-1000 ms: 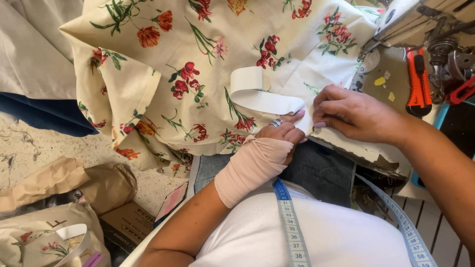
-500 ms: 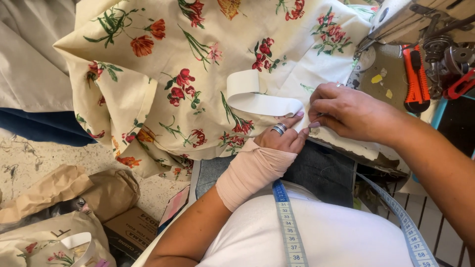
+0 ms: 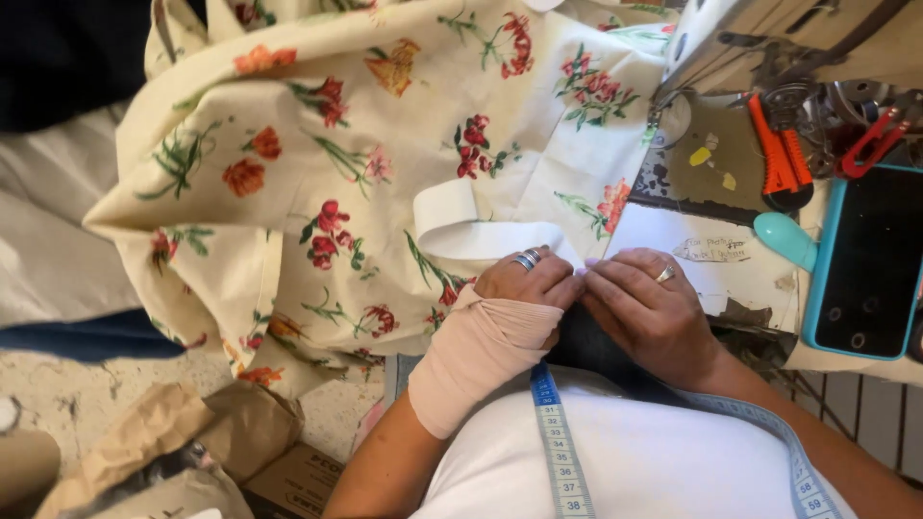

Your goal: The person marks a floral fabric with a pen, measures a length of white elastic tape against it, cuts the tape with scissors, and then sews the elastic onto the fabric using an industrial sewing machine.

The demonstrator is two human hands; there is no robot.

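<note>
Item: cream floral fabric (image 3: 385, 154), printed with red and orange flowers, spread from the sewing machine (image 3: 769, 38) down over our lap. On it lies a loop of white elastic band (image 3: 471, 226), one end running under our fingers.

Left hand (image 3: 534, 284) — wrist wrapped in a beige bandage (image 3: 481, 351), rings on the fingers — is closed in a pinch on the fabric edge where the band meets it. Right hand (image 3: 649, 308), ringed too, presses down just beside it, fingertips touching those of the left; we cannot tell whether it grips or only holds flat.

Change noted: over the last second the hands have drawn closer until they meet at one spot on the hem, and the view has swung so the fabric fills more of it. We judge the band end is now being fixed in place under both hands.

Nearby: orange utility knife (image 3: 779, 159), phone in a teal case (image 3: 860, 259), blue measuring tape (image 3: 558, 442) over our white shirt, crumpled brown paper bags (image 3: 144, 442) on the floor.
</note>
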